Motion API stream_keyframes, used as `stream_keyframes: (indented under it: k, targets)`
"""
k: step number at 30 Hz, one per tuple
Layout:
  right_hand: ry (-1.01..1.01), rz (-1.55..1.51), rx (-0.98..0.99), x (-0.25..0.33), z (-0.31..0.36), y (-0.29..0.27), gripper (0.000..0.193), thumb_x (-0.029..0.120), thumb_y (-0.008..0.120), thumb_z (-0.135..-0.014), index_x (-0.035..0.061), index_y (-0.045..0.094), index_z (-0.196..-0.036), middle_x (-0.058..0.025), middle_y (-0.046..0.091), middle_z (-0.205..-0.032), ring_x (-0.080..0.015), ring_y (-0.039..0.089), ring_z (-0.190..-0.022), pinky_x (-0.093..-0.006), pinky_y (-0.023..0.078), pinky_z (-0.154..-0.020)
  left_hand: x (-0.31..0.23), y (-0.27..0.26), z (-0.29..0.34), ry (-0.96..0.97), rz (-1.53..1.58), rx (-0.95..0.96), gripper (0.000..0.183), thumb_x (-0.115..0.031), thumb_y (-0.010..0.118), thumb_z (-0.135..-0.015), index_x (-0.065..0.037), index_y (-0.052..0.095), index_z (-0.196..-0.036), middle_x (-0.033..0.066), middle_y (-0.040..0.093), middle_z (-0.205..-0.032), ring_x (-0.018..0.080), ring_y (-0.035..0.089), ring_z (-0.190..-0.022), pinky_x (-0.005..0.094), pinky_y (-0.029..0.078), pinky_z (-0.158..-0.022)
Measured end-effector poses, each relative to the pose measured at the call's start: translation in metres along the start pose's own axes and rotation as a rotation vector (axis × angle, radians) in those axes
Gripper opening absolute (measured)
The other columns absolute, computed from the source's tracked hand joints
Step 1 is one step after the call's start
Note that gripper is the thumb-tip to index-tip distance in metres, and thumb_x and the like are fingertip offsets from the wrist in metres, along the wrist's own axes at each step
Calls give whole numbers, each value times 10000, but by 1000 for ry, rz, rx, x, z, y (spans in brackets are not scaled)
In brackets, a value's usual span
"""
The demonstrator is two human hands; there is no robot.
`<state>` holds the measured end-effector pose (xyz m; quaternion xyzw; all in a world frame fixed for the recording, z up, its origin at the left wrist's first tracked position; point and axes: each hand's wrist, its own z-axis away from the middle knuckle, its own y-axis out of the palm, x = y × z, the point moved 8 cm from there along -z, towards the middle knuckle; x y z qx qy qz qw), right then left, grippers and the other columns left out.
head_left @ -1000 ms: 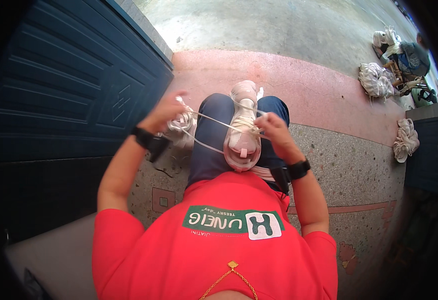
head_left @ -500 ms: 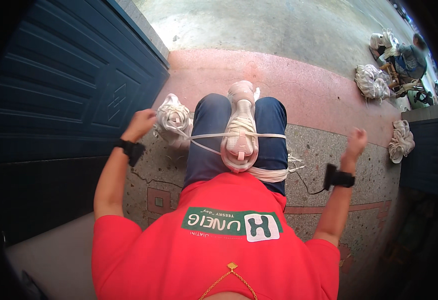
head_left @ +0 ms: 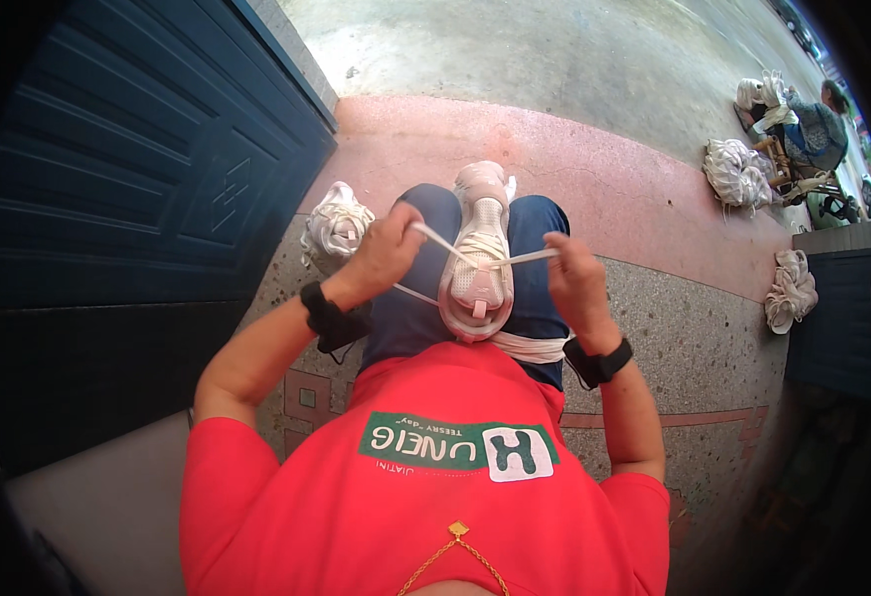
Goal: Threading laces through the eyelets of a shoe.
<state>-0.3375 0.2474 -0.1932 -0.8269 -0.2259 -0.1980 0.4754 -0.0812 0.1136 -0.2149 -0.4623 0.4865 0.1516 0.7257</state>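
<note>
A pale pink and white sneaker (head_left: pixel 473 288) lies across my lap between my thighs, its laced tongue side up. My left hand (head_left: pixel 386 248), closed beside the shoe over my left thigh, grips one end of a white shoelace (head_left: pixel 442 241). The other end is pinched in my right hand (head_left: pixel 576 283), out past my right thigh. Both lace ends run taut from the shoe's top eyelets to my fingers. A bundle of loose white laces (head_left: pixel 533 347) lies over my right thigh beside the shoe's heel.
Several white sneakers (head_left: pixel 338 226) stand on the floor to my left, near a dark blue door (head_left: pixel 147 169). More piles of white shoes (head_left: pixel 738 174) and a bunch (head_left: pixel 791 291) lie at the right. A seated person (head_left: pixel 815 134) is at the far right.
Both hands have come inward from out at the sides, pulling the lace ends tight. The lace that lay loosely across my thighs is now raised between the shoe and my hands.
</note>
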Motion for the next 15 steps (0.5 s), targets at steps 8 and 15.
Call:
stream_keyframes:
  k: [8,15]
  targets:
    - [690,-1102,-226,-39,-6,-19,247,171,541,-1063,-2,627,-1218,-13,647,-841,-101,629,-726,-287,566,-681,-37,-35,5,-315,955,-76,123,-134,507,-1055,-42,518,-1135,119,669,-1046,191,686,-886,365,577,-807]
    - [772,-333,-23,-169,114,69,573,317,669,-986,-22,488,-1411,-171,658,-1109,-243,665,-983,-382,523,-936,122,6,10,-357,403,-188,434,-198,660,-967,-19,504,-1330,194,609,-1280,270,592,-1204,466,515,-988]
